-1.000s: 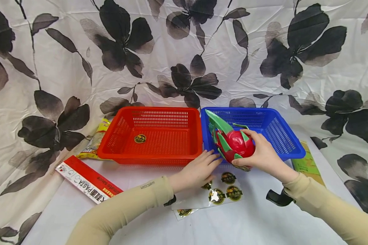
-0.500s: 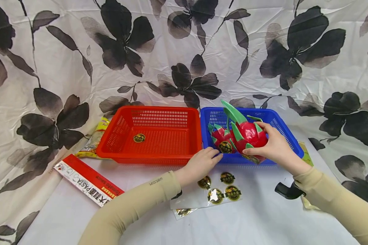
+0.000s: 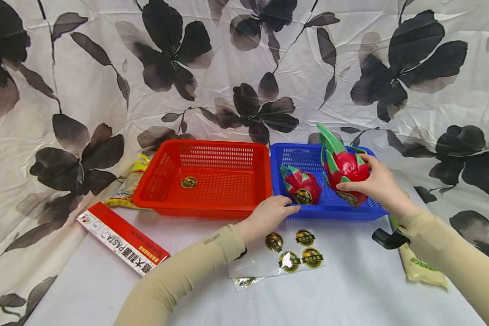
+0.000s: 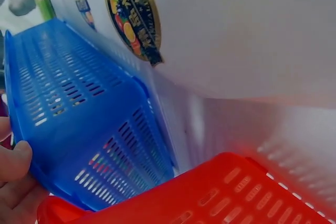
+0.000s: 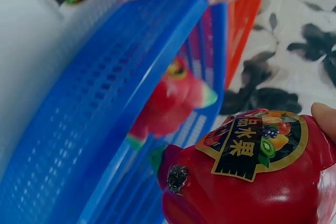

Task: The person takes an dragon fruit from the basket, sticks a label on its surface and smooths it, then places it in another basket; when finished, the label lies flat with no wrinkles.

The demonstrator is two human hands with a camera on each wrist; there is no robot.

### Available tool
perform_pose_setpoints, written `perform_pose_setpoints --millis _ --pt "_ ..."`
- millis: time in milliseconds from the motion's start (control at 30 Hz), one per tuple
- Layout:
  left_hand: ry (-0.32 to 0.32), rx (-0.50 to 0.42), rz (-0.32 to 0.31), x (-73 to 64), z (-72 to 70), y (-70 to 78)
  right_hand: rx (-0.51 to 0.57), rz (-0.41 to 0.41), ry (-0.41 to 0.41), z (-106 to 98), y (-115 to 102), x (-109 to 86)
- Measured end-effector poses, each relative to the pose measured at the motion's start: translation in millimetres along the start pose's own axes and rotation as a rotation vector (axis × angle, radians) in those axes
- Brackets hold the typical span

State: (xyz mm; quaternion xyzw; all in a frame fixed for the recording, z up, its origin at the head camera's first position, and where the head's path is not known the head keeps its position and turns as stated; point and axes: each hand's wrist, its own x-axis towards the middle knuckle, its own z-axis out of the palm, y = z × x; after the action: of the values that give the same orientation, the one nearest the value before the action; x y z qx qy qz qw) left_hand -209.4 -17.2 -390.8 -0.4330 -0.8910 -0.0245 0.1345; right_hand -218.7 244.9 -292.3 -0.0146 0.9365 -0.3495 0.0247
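Observation:
My right hand [image 3: 381, 185] grips a red dragon fruit [image 3: 345, 172] with long green leaf tips, holding it over the right part of the blue basket [image 3: 330, 212]. A round black-and-gold fruit sticker [image 5: 252, 145] shows on its skin in the right wrist view. Inside the basket, toward the left, lies a second dragon fruit [image 3: 303, 184], also bearing a sticker. My left hand [image 3: 265, 217] holds the basket's front left corner; in the left wrist view its thumb [image 4: 16, 161] lies at the rim.
A red basket [image 3: 203, 210] stands left of the blue one, a loose sticker [image 3: 189, 182] on its floor. Sticker sheets [image 3: 277, 267] lie in front. At left are a pasta box [image 3: 122, 237] and a yellow bag [image 3: 130, 185]; a green-yellow packet [image 3: 421, 269] lies at right.
My right hand has carried the dragon fruit rightward and slightly back, uncovering the second one in the blue basket. My left hand stays near the basket's front left corner.

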Motion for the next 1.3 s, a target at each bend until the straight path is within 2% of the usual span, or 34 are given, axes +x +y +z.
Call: perform_pose_setpoints --millis 300,700,1000,1300 --pt "0.018 -0.019 -0.008 1.6 -1.0 0.9 -0.165 -0.015 0.056 -3.3 17.1 20.9" --pt "0.015 -0.035 -0.022 0.9 -0.3 0.8 -0.335 0.039 -0.054 3.8 31.6 41.2" --pt "0.014 -0.049 -0.036 -0.2 -0.5 0.2 -0.428 0.062 -0.119 2.6 26.5 59.6" --pt "0.02 -0.038 -0.038 -0.1 0.4 -0.3 -0.483 0.042 -0.197 7.3 24.2 74.9"
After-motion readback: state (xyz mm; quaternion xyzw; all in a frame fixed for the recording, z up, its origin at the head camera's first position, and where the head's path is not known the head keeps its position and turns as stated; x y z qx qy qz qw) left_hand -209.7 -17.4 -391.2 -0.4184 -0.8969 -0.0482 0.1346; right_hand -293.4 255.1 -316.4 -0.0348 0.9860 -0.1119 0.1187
